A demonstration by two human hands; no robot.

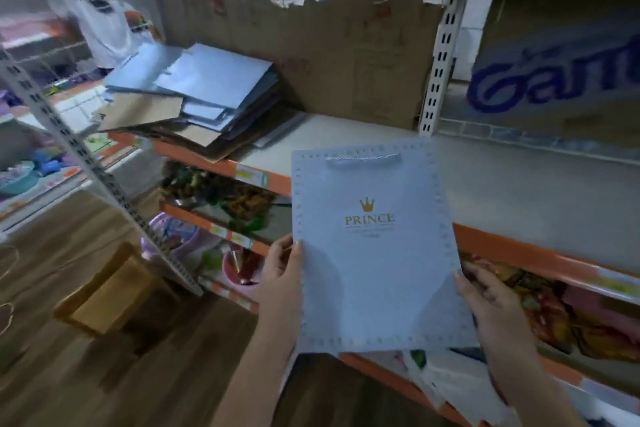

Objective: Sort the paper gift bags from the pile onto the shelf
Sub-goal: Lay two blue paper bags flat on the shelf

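Note:
A flat pale blue paper gift bag (375, 253) with a gold crown and the word PRINCE is held upright in front of the shelf (519, 191). My left hand (282, 274) grips its left edge and my right hand (485, 295) grips its lower right edge. A messy pile of flat blue and brown bags (194, 97) lies on the left end of the same white shelf board, well apart from the held bag.
Torn cardboard (346, 55) lines the shelf's back. A box with blue lettering (554, 55) stands at the right. Lower shelves (225, 204) hold colourful goods. An open brown carton (110, 291) sits on the wooden floor at left. A white slotted upright (438, 59) divides the bays.

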